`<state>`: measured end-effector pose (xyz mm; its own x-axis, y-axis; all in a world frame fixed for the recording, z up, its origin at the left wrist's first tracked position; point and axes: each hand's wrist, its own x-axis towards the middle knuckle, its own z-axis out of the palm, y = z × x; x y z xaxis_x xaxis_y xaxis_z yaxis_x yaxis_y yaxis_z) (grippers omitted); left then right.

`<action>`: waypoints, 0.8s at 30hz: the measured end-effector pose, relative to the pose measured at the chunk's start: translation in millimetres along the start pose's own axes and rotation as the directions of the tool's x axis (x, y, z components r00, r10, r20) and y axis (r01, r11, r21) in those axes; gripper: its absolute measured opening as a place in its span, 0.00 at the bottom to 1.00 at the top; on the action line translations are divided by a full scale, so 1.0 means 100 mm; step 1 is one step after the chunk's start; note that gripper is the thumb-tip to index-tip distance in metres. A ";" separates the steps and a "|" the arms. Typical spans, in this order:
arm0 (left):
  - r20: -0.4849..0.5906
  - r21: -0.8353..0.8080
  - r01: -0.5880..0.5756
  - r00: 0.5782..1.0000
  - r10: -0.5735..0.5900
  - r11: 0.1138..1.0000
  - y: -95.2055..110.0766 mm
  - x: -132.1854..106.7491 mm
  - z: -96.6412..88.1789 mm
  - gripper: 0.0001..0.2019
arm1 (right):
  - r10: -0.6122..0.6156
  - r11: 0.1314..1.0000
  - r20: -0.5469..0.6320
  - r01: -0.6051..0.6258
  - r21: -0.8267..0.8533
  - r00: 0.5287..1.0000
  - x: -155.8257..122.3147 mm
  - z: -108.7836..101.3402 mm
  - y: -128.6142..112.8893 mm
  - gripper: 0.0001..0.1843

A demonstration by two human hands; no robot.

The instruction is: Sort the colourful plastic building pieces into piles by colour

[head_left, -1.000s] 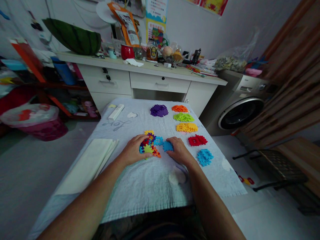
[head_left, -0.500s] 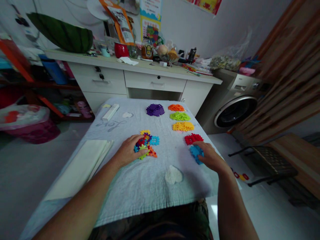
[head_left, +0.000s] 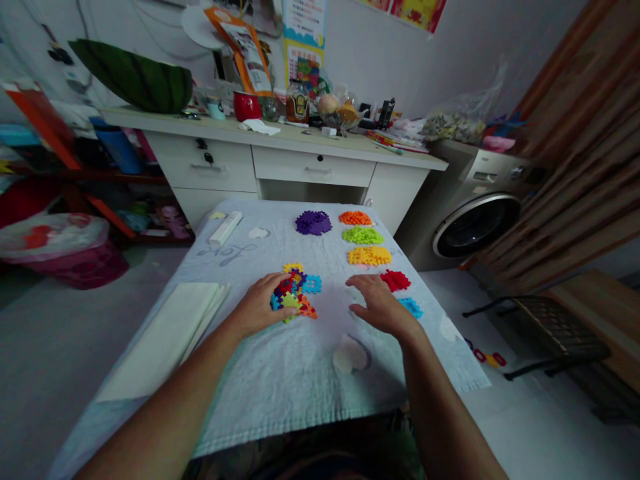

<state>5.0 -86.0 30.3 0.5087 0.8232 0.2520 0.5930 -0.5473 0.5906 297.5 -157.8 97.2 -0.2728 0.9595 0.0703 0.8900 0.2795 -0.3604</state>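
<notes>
My left hand (head_left: 257,308) lies curled over the left side of a mixed cluster of colourful interlocking plastic pieces (head_left: 296,293) on a pale blue towel (head_left: 280,373), holding it down. Just right of the cluster, my right hand (head_left: 377,303) hovers with its fingers spread and nothing in it. Sorted piles run along the right: purple (head_left: 313,223), orange (head_left: 355,217), green (head_left: 363,235), yellow (head_left: 370,255), red (head_left: 395,280) and blue (head_left: 412,307). My right hand partly covers the blue pile.
A folded cream cloth (head_left: 167,333) lies at the towel's left and a white tube (head_left: 225,228) at the far left. Beyond stand a cluttered white desk (head_left: 310,167) bearing half a watermelon (head_left: 133,77), and a washing machine (head_left: 475,213) to the right.
My right hand carried a blue piece from the cluster to the blue pile, let it go, and has come back empty toward the cluster. My left hand stayed on the cluster.
</notes>
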 end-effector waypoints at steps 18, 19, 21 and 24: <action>0.050 0.084 -0.002 0.999 -0.002 0.996 0.02 -0.01 0.01 0.46 | -0.004 1.000 0.008 0.004 -0.005 1.000 0.59 0.52 -0.20 0.31; 0.044 0.086 -0.002 0.999 -0.002 0.996 0.02 -0.01 0.01 0.45 | -0.001 1.000 0.019 0.001 -0.003 1.000 0.55 0.48 -0.17 0.32; 0.024 0.083 -0.004 1.000 0.002 0.997 0.01 0.00 0.02 0.42 | -0.002 1.000 0.038 0.002 0.001 0.999 0.45 0.39 -0.09 0.34; -0.006 0.069 -0.012 1.000 0.013 0.998 -0.01 0.00 0.03 0.40 | 0.031 0.999 0.038 -0.030 -0.030 0.999 0.24 0.22 0.05 0.35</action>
<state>6.4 -85.9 27.1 0.5128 0.8169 0.2639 0.6281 -0.5666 0.5334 286.9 -134.2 76.3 -0.2592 0.9655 0.0237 0.9080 0.2520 -0.3347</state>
